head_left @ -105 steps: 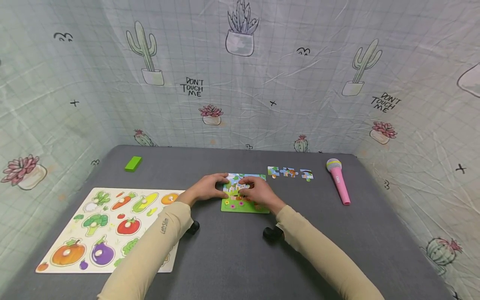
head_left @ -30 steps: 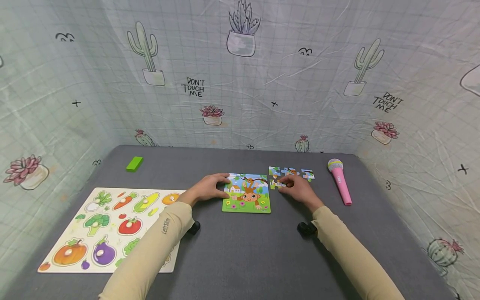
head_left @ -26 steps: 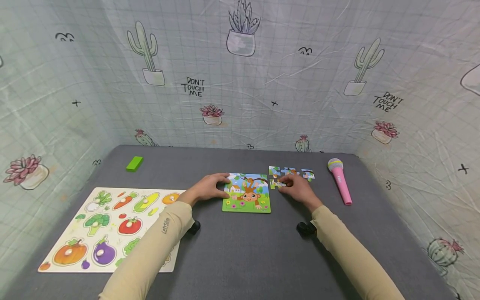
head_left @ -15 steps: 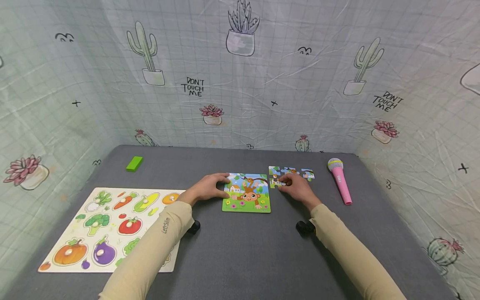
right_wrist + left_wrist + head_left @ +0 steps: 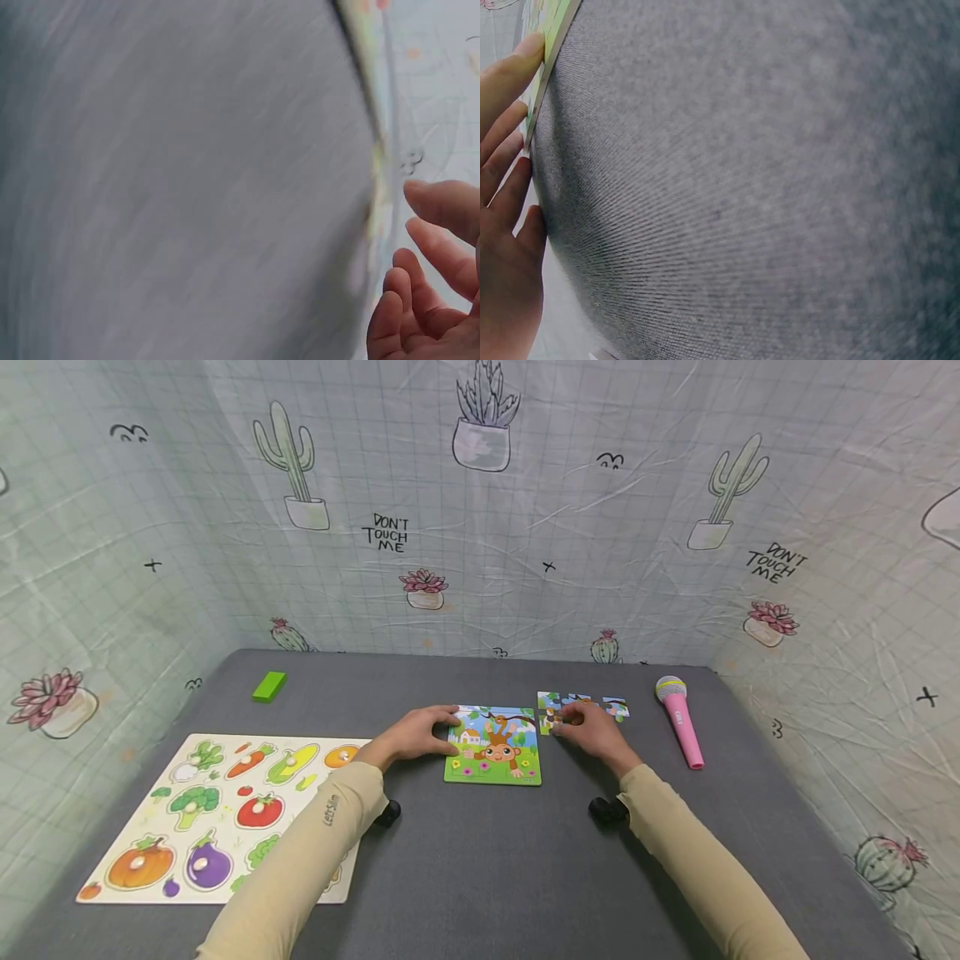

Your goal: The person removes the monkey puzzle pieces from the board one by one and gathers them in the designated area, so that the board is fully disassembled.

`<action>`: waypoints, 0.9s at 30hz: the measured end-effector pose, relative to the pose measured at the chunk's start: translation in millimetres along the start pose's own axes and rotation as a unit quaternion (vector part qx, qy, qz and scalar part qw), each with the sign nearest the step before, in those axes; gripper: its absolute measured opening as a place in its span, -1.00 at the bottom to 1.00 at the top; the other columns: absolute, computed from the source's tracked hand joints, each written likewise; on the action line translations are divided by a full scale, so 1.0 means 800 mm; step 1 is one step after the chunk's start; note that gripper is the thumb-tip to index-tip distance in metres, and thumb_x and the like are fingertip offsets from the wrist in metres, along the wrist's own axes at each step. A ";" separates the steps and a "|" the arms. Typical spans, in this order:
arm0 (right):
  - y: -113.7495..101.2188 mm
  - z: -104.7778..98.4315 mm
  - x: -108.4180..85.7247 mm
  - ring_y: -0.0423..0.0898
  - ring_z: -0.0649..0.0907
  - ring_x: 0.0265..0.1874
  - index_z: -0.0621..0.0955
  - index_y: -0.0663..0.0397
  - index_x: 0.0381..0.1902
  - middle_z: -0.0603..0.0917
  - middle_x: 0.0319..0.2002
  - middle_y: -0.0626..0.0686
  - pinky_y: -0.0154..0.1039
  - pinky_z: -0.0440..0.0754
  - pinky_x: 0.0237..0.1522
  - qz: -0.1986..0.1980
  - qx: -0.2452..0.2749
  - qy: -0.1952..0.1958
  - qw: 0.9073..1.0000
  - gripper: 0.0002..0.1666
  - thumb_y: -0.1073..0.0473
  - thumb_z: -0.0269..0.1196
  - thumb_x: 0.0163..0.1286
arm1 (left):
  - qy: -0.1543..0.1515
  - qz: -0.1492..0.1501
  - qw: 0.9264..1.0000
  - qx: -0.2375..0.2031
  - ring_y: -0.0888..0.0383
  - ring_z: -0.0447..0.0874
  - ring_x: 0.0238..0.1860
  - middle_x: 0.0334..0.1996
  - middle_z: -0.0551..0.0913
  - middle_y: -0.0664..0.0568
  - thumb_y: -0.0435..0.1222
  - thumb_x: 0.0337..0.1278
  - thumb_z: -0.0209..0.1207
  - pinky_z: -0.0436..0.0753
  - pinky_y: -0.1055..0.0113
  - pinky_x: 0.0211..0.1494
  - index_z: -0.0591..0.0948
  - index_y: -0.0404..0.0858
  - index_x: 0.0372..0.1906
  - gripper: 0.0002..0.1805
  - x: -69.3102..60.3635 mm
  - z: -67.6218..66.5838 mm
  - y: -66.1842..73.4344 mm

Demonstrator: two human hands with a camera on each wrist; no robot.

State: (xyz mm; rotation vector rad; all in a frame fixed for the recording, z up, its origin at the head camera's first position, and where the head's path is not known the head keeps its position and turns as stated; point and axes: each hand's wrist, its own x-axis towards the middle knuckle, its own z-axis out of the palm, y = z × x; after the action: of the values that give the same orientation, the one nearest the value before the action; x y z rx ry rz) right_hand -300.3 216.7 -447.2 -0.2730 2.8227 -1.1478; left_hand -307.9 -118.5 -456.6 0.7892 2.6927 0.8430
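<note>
My left hand (image 5: 412, 733) rests at the left edge of a square monkey puzzle board (image 5: 493, 768), its thumb and fingertips touching it. In the left wrist view, the fingers lie fairly straight along the board's edge. My right hand (image 5: 594, 732) hovers over loose jigsaw pieces to the right of the board. A lower-row jigsaw piece (image 5: 547, 722) lies beside its fingertips and is partly hidden by them. Above it lie more jigsaw pieces (image 5: 547, 698). In the right wrist view, the right thumb and fingers are apart, with nothing seen between them.
A large vegetable peg board (image 5: 232, 818) lies at the left, partly under the left sleeve (image 5: 300, 860). A green block (image 5: 269, 687) sits at the back left. A pink toy microphone (image 5: 681, 722) lies at the right. Patterned cloth (image 5: 480, 527) hangs behind the grey table (image 5: 480, 877).
Since 3.5 s ago, my right hand has moved right from the board, and a piece now lies below the upper row. Lately it has shifted slightly up-left. My left hand stays in place.
</note>
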 end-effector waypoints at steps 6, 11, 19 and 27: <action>-0.032 0.013 -0.003 0.12 0.58 0.02 0.54 0.25 0.21 0.59 0.08 0.21 -0.04 0.60 -0.07 0.006 0.080 -0.024 0.997 -0.52 0.11 0.24 0.43 | -0.001 0.004 1.000 -0.003 -0.10 0.12 0.48 0.46 0.25 -0.10 -0.13 0.09 0.39 0.20 -0.03 0.47 0.55 -0.30 0.24 -0.38 -0.001 0.000 0.000; -0.053 0.035 -0.006 0.10 0.54 0.12 0.51 0.22 0.25 0.57 0.14 0.17 -0.02 0.54 0.12 0.006 0.134 -0.055 0.989 -0.50 0.09 0.21 0.45 | -0.004 0.012 1.000 -0.003 -0.11 0.12 0.48 0.47 0.24 -0.11 -0.13 0.10 0.38 0.20 -0.04 0.47 0.55 -0.29 0.24 -0.39 -0.001 0.001 0.002; -0.061 0.063 -0.003 0.10 0.55 0.12 0.54 0.23 0.22 0.60 0.13 0.18 -0.03 0.55 0.12 0.009 0.170 -0.072 0.983 -0.54 0.16 0.22 0.44 | -0.004 0.002 1.000 -0.012 -0.09 0.13 0.48 0.46 0.26 -0.07 -0.11 0.11 0.37 0.18 -0.02 0.47 0.56 -0.27 0.24 -0.40 0.000 0.003 0.002; -0.064 0.070 0.000 0.08 0.59 0.07 0.57 0.17 0.20 0.62 0.11 0.14 -0.06 0.58 0.06 0.012 0.126 -0.068 0.990 -0.55 0.16 0.27 0.39 | -0.006 0.005 1.000 -0.005 -0.09 0.14 0.47 0.45 0.27 -0.08 -0.11 0.11 0.37 0.19 -0.02 0.47 0.56 -0.28 0.24 -0.39 0.001 0.002 0.001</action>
State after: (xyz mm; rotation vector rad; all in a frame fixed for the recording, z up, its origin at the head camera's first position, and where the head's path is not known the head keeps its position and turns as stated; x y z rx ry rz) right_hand -285.6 142.7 -451.7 -0.2845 2.5240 -1.4042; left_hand -307.4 -116.4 -457.6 0.8036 2.6743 0.8508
